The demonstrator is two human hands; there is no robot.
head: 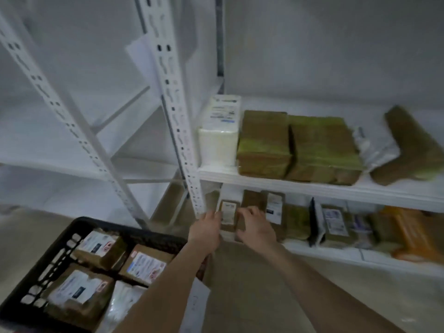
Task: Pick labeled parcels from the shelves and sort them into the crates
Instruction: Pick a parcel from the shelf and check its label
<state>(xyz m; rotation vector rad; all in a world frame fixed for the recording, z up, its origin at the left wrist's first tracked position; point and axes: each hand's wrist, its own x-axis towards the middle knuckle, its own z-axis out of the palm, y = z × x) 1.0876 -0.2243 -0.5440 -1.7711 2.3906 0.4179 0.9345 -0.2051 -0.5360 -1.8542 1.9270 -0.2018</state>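
While both hands are reaching into the left end of the lower shelf (336,254), the picking step is under way. The left hand (208,228) is lying against the left edge of a small labelled parcel (227,213), which is standing upright just beside the upright post (189,174). The right hand (257,227) is curling its fingers at the parcel's right edge. Blur is hiding the fingertips, so I cannot tell whether either hand is actually gripping it.

By my judgement, the next move is calling for a firm hold on both edges, a pull clear of the neighbouring brown parcels (252,200), then a carry to the black crate (79,222). That crate is holding at least four parcels: three brown labelled ones (101,248) and a pale bag (125,301) at its near right corner.
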